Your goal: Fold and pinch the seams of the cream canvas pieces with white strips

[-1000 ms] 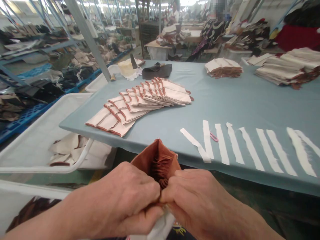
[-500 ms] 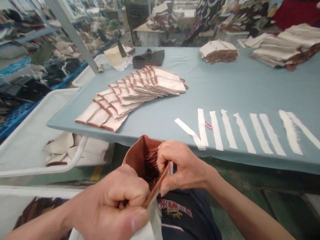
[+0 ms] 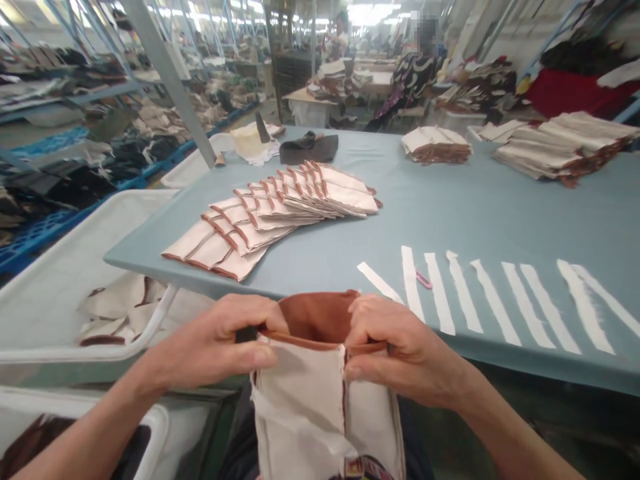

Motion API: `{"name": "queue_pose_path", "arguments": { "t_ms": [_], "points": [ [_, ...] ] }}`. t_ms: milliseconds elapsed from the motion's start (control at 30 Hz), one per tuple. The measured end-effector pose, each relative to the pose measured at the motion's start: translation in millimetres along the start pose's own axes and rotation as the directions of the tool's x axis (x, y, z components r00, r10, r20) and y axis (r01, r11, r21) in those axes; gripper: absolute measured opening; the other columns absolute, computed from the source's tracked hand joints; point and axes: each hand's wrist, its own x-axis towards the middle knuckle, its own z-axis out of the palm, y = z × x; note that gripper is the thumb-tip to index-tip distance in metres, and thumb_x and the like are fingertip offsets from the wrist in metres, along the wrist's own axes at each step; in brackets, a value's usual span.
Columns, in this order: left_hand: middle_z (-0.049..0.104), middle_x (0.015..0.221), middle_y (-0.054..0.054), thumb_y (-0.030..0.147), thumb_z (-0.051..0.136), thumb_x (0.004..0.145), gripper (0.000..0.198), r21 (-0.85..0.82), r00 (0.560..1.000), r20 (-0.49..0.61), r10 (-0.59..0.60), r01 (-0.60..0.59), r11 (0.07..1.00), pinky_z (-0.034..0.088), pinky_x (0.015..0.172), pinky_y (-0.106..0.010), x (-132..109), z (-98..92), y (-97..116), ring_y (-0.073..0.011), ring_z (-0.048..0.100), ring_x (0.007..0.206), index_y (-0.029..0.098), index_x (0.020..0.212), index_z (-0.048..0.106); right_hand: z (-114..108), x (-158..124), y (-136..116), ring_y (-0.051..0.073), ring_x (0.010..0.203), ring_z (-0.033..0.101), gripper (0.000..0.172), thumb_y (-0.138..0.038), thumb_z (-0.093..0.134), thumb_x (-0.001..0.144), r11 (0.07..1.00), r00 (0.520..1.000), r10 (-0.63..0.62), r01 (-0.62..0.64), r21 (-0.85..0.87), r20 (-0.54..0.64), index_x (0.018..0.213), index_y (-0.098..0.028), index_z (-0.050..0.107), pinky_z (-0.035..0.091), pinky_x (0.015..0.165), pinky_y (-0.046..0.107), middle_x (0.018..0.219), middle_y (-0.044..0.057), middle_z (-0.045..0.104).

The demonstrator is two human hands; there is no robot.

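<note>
The pouch [image 3: 300, 393] looks matt and off-white outside, like cloth or the back of a hide, with a rough, raw-edged seam [image 3: 344, 393]; its brown lining [image 3: 315, 317] appears smooth and leather-like. A smooth sheet with a faint sheen covers the worktop [image 3: 450, 207]. The white strips [image 3: 585, 307] look like matt fabric, some fraying. The tub [image 3: 75, 267] seems smooth plastic, the post [image 3: 171, 80] painted metal.

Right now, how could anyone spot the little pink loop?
Find the big blue-grey table. Near its front edge lie long, thin white strips; between the second and third from the left is the little pink loop, the only pink among them.
</note>
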Motion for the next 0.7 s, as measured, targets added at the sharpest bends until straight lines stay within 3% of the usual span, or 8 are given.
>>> {"name": "queue_pose_path", "arguments": {
  "t_ms": [133, 267, 533, 700],
  "points": [
    [0.073, 0.089, -0.004, 0.047, 0.063, 0.101, 0.032, 0.036, 0.992, -0.006, 0.124, -0.124, 0.992, 0.044, 0.081, -0.024, 21.3, 16.7, 7.0, -0.0161, 0.066, 0.084, 0.016, 0.094, 0.069, 3.3, 5.1, -3.6, 0.012, 0.065, 0.053, 0.047, -0.053, 0.056, 0.105, 0.999, 0.997, 0.048, -0.048, 0.002, 0.067, 0.074, -0.019, 0.061, 0.037, 0.068, 0.029, 0.068, -0.002, 0.062],
    [0.072, 0.088, -0.002, 0.028, 0.059, 0.104, 0.016, 0.011, 0.981, 0.017, 0.194, -0.194, 0.981, 0.044, 0.079, -0.021, 34.4, 22.5, 11.6, -0.0125, 0.065, 0.081, 0.017, 0.094, 0.066, 2.7, 4.9, -3.2, 0.013, 0.065, 0.052, 0.048, -0.055, 0.057, 0.104, 0.994, 0.99, 0.107, -0.105, -0.032, 0.093, 0.072, -0.019, 0.06, 0.036, 0.068, 0.029, 0.068, -0.002, 0.062],
    [0.062, 0.091, -0.001, 0.021, 0.041, 0.108, 0.021, 0.254, 0.991, 0.061, 0.115, -0.127, 0.959, 0.041, 0.082, -0.025, 27.1, 27.8, 22.1, -0.015, 0.057, 0.085, 0.018, 0.097, 0.058, 0.8, 5.8, 0.2, 0.01, 0.063, 0.048, 0.042, -0.045, 0.064, 0.103, 0.988, 0.984, 0.151, -0.153, 0.012, 0.093, 0.071, -0.019, 0.056, 0.034, 0.068, 0.028, 0.065, -0.006, 0.057],
    [0.058, 0.087, 0.001, 0.024, 0.034, 0.109, 0.027, 0.18, 0.999, 0.016, 0.041, -0.044, 0.983, 0.04, 0.082, -0.025, 26.2, 40.6, 19.0, -0.0146, 0.053, 0.082, 0.019, 0.091, 0.053, 5.2, 5.9, 2.7, 0.01, 0.063, 0.045, 0.032, -0.032, 0.068, 0.097, 0.968, 0.968, 0.232, -0.239, 0.076, 0.097, 0.071, -0.02, 0.053, 0.034, 0.066, 0.026, 0.068, -0.006, 0.054]
  ]
}}
